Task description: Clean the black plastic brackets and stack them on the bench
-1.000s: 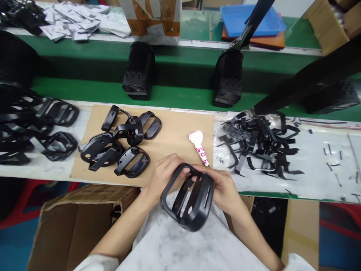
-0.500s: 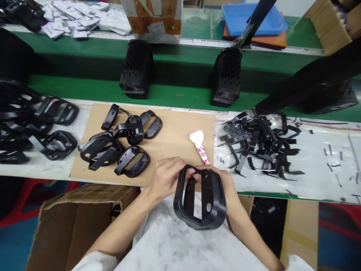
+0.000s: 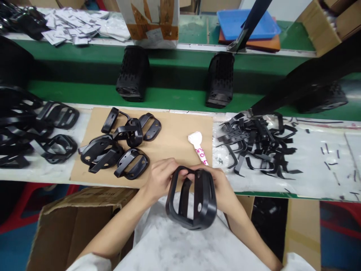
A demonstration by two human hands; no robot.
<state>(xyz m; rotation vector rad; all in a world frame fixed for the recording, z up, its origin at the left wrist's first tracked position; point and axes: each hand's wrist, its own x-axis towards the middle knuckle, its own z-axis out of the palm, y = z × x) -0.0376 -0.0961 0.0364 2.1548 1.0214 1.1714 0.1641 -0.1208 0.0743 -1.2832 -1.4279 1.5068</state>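
Both hands hold one black plastic frame [image 3: 194,203] with a metal bracket across its opening, just in front of the bench edge and above my lap. My left hand [image 3: 160,178] is closed on its upper left rim, fingers curled over the top. My right hand [image 3: 222,186] grips the right side, mostly hidden behind the frame. A white tube with pink lettering [image 3: 199,145] lies on the brown cardboard sheet [image 3: 175,131] just beyond my hands.
Several assembled black frames [image 3: 121,141] lie on the cardboard's left half, more frames [image 3: 34,128] further left. A heap of black metal brackets [image 3: 256,143] lies at the right. Black housings [image 3: 134,73] stand on the green belt. An open carton [image 3: 73,226] sits below left.
The frame has been turned in my hands from lying tilted to standing more on edge, and has shifted slightly left and down in the last half second.
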